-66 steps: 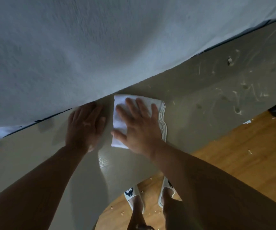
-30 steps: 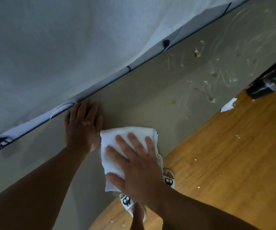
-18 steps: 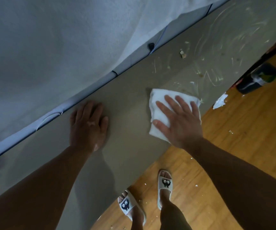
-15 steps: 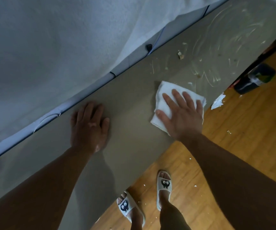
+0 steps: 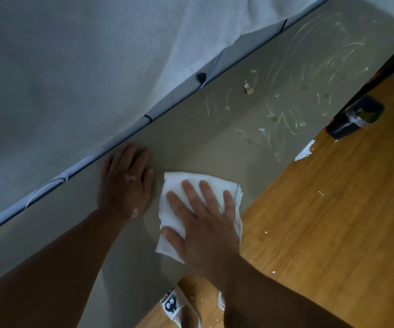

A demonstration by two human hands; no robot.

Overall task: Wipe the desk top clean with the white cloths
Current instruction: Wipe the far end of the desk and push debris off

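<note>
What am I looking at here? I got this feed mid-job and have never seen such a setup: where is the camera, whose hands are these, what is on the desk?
There is no machine: a person works with bare hands, and the one camera sits on their head, looking forward and down. So the arms come in from the bottom of the picture. The left hand lies flat on the grey desk top, holding nothing. The right hand presses a folded white cloth flat against the desk near its front edge, fingers spread, not curled round it. Further right the desk shows pale smears and a small scrap, not yet wiped. Behind the desk hangs white fabric. Below is a wooden floor with crumbs, a slipper and a dark container.
</note>
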